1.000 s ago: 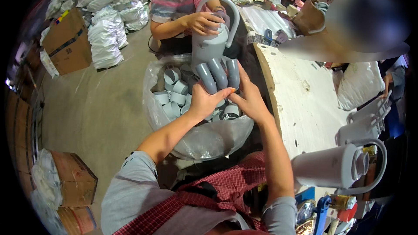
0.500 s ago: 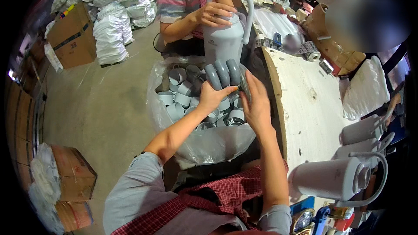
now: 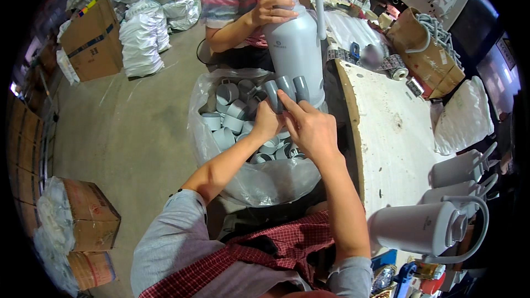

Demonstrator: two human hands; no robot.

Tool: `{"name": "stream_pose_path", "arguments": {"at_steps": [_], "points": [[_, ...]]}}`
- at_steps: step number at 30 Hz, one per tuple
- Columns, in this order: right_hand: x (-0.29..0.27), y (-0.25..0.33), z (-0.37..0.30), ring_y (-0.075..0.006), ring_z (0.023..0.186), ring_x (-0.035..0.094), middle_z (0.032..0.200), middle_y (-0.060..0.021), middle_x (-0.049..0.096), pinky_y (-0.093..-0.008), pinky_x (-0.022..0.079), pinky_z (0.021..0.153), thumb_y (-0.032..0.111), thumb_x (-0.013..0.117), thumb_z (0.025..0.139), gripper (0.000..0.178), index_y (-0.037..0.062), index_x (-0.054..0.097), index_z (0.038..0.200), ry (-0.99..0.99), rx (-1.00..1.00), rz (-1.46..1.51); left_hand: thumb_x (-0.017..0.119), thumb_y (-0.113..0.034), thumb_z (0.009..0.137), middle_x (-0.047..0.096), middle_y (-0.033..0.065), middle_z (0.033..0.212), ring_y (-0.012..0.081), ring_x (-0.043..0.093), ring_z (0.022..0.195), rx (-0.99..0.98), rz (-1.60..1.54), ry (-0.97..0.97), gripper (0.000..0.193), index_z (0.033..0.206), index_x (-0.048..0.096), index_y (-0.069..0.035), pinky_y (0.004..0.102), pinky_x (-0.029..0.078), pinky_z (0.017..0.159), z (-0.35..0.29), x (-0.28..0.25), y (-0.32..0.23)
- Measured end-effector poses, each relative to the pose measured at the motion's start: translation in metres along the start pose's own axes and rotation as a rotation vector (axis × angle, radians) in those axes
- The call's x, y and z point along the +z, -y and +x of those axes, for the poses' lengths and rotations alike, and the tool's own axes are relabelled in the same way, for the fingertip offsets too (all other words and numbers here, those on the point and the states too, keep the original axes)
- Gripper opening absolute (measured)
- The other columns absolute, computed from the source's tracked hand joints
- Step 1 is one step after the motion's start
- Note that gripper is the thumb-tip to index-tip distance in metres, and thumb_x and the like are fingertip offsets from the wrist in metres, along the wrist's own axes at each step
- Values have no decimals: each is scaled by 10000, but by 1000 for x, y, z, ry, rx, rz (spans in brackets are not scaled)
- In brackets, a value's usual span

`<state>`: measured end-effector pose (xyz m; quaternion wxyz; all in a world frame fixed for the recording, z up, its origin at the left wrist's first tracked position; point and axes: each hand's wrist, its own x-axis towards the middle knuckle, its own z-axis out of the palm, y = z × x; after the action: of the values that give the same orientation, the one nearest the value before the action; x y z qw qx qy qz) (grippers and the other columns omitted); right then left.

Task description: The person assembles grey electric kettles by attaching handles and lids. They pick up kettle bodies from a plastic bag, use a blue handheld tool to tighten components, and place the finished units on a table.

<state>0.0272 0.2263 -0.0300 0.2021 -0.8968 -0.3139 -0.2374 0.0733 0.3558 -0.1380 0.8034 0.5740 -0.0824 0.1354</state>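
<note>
Three dark grey curved pieces [image 3: 285, 87] stand side by side in my left hand [image 3: 269, 120], whose fingers are closed round their lower ends. From the right my right hand [image 3: 314, 132] reaches over with its index finger stretched onto the pieces; its thumb is hidden. Below both hands lies a clear plastic bag [image 3: 259, 182] full of loose grey-blue cups [image 3: 223, 138] with handles. Just beyond the pieces is a large pale grey insulated jug [image 3: 298, 49] with a tall loop handle. A co-worker's hand [image 3: 275, 8] rests on its top.
A white worktable [image 3: 392, 127] runs along the right, with several similar jugs [image 3: 411, 226] lying on it. A cardboard box of grey handles [image 3: 419, 44] and a label roll [image 3: 398, 73] are farther back. Cartons [image 3: 91, 215] and white sacks [image 3: 142, 41] stand on the left.
My right hand has moved left from beside the grey pieces, and its index finger now lies on them. The co-worker's jug has shifted slightly right and nearer.
</note>
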Motion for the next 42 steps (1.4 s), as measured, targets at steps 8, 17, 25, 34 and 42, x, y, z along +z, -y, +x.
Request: {"name": "stream_pose_path", "arguments": {"at_steps": [8, 17, 25, 34, 42], "points": [[-11, -9, -12, -240, 543, 583, 676, -52, 551, -351, 470, 500, 166, 671, 820, 452, 219, 596, 1262, -40, 43, 46, 766, -116, 728, 689, 55, 803, 117, 627, 736, 123, 565, 120, 246, 923, 655, -15, 294, 505, 660, 0, 1, -31], [-17, -13, -8, -293, 641, 645, 766, -101, 659, -391, 500, 567, 229, 637, 858, 468, 119, 538, 1302, -7, 207, 26, 803, -136, 723, 654, 35, 865, 95, 589, 801, -24, 203, 172, 251, 880, 639, -28, 283, 485, 711, 17, -6, -33], [-14, 5, 16, -323, 703, 657, 787, -144, 675, -395, 523, 632, 230, 637, 840, 441, 169, 573, 1273, 81, 113, -26, 541, -239, 893, 544, 28, 946, 160, 537, 883, 467, 753, 439, 224, 1046, 580, -81, 299, 443, 808, 41, -46, 4], [-33, -26, 7, -333, 689, 652, 791, -144, 672, -422, 515, 612, 229, 616, 829, 423, 186, 591, 1249, 45, 174, -8, 546, -144, 930, 661, 13, 1074, 69, 616, 943, -151, 472, 619, 306, 1215, 584, -36, 170, 492, 788, 48, -27, -29], [-35, -32, 9, -346, 743, 654, 820, -174, 669, -448, 519, 665, 189, 605, 804, 454, 149, 588, 1256, 18, 164, 107, 442, -132, 946, 520, 66, 1211, 126, 539, 952, -201, 136, 645, 261, 1170, 524, -25, 270, 471, 756, 62, -28, -27]]}}
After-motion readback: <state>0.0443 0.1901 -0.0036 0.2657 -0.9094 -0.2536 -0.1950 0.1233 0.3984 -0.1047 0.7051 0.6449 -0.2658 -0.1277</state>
